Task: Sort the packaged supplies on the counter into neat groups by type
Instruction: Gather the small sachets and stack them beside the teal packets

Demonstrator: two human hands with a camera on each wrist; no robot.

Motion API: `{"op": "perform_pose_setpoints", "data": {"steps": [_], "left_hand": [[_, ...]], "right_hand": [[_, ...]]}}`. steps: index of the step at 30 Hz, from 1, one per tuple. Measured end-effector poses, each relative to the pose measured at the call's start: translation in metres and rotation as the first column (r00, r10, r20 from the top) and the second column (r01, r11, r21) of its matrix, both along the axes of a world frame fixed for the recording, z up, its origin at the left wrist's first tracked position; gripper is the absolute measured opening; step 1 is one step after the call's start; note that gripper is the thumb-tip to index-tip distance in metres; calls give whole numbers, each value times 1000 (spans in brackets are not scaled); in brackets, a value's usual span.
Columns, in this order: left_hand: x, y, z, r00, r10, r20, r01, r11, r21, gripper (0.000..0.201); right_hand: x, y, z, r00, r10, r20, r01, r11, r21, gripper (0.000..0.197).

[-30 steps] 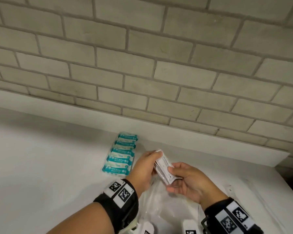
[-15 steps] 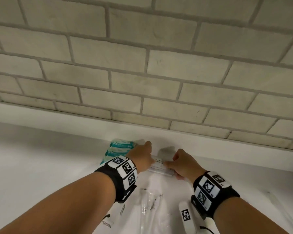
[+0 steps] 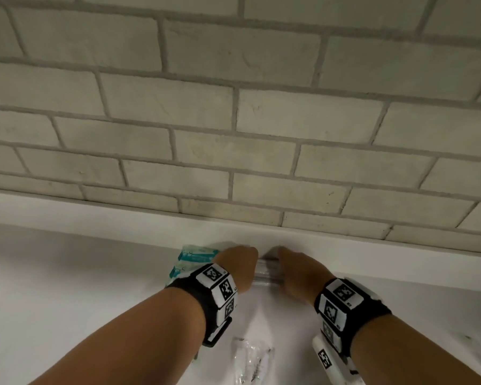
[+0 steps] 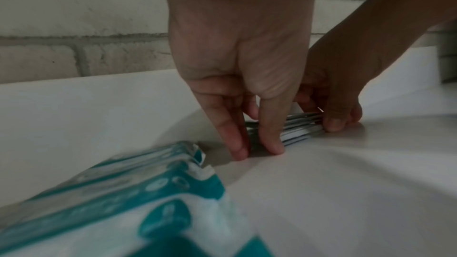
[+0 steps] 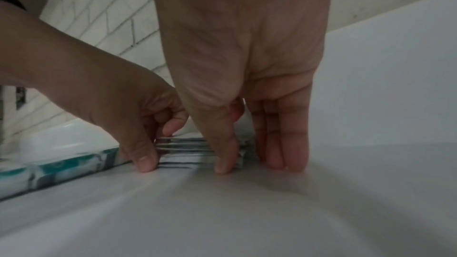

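A stack of thin white packets (image 3: 268, 272) stands on edge on the white counter (image 3: 67, 287), close to the back ledge. My left hand (image 3: 238, 266) pinches its left end and my right hand (image 3: 295, 270) pinches its right end. In the left wrist view, the left hand (image 4: 259, 151) straddles the stack (image 4: 299, 130) with thumb and fingers touching the counter. In the right wrist view, the right hand (image 5: 252, 165) has its thumb in front of the stack (image 5: 183, 151) and straight fingers behind. A row of teal-and-white packets (image 3: 195, 254) lies just to the left.
Crumpled clear plastic wrappers (image 3: 250, 359) lie on the counter between my forearms. A low white ledge (image 3: 345, 245) runs under the brick wall (image 3: 233, 134) right behind the stack. The teal packets (image 4: 148, 202) sit under my left wrist.
Both hands carried the white stack forward and down, from mid-air near me to the counter by the back ledge, beside the teal row. The camera view tilted up toward the wall.
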State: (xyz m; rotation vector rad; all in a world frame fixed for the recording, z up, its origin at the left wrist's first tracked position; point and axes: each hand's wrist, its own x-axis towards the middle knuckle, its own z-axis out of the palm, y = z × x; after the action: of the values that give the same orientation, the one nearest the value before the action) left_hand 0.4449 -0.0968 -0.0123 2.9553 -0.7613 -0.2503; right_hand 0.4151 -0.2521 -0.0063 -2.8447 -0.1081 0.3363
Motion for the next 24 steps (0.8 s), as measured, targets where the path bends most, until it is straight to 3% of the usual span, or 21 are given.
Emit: {"op": "perform_pose_setpoints", "data": {"steps": [6,9,11,12,15,18,20,22,24], "left_hand": [[15,-3,-3,996,82,-38,-83,996,-40,29],[11,1,-5,985,159,-63,-163,983,-82,39],[9,6,0,961,253,-111,-269,949,-164,34],[9,8,5,938,304,-169,-336,917,-216,29],[8,13,18,801,350,-485,-554,740,-382,30],[6,11,15,632,224,-742,-720,526,-454,32],[9,5,8,523,166,-836,-815,384,-434,31],[10,0,5,472,149,-869,-861,291,-418,31],[12,1,4,538,168,-826,-817,344,-462,33]], "right_hand": [[21,-8,-17,1000,2,31,0,996,-85,42],[16,-15,-11,1000,-9,-2,9,1000,-9,39],[10,-23,-5,998,-55,-41,58,994,97,23],[7,-28,-2,993,-97,-60,106,979,171,11],[2,-44,-4,949,-265,-171,311,877,366,26],[-8,-38,-9,899,-291,-328,434,691,578,24],[-10,-26,-12,911,-288,-296,411,701,583,30],[-8,-12,-13,918,-291,-271,395,740,544,37],[-8,-3,-7,927,-284,-247,372,785,495,42]]}}
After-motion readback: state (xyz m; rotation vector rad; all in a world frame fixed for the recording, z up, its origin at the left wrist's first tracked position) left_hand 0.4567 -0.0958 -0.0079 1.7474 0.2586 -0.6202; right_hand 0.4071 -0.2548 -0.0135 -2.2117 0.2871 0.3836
